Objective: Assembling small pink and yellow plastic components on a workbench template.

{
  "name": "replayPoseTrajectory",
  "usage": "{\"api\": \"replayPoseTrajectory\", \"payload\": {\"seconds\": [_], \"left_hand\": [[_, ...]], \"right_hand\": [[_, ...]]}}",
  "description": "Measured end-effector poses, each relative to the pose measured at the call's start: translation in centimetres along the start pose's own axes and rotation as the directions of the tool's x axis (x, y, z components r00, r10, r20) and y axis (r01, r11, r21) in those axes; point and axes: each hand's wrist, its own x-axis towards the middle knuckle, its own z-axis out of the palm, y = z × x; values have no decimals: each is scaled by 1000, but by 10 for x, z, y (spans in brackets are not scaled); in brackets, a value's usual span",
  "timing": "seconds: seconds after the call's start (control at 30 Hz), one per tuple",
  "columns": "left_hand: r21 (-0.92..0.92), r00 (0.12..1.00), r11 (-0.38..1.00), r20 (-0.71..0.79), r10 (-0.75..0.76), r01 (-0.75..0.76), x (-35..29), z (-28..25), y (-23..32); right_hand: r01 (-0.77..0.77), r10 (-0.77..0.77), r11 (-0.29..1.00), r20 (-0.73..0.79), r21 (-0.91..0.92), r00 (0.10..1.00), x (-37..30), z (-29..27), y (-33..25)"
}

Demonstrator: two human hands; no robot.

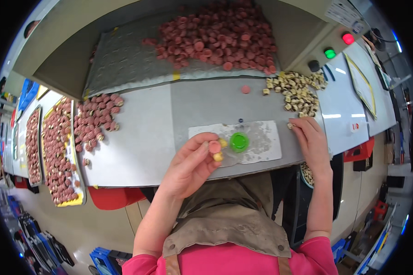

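My left hand (pixel 190 162) is closed in a pinch on a small round pink cap (pixel 214 146). Yellow bits show at those fingertips, and I cannot tell whether they are finger covers or parts. Beside it, a bright green round pot (pixel 239 142) stands on a stained white sheet (pixel 266 149). My right hand (pixel 312 140) is over the table to the right of the sheet, its thumb and forefinger closed on a small cream-coloured piece (pixel 289 125). Just beyond that hand lies a pile of small cream and dark pieces (pixel 300 91).
A large heap of pink caps (pixel 215 39) covers part of a grey cloth (pixel 124 59) under the hood. On the left are pink-and-cream assembled pieces (pixel 96 117) and filled trays (pixel 59 151). A lone pink cap (pixel 246 89) and a dark bead (pixel 241 120) lie mid-table.
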Motion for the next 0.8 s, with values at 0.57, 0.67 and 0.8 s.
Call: {"api": "replayPoseTrajectory", "payload": {"seconds": [0.57, 0.67, 0.8], "left_hand": [[2, 998, 998, -31, 60, -60, -4, -3, -2], [-24, 998, 998, -17, 54, -54, -3, -3, -2], [-29, 1000, 999, -7, 29, -29, -3, -5, -1]], "right_hand": [[267, -289, 952, 145, 150, 946, 18, 37, -79], [292, -301, 952, 105, 94, 948, 20, 45, -79], [300, -305, 952, 88, 62, 948, 20, 49, -82]]}}
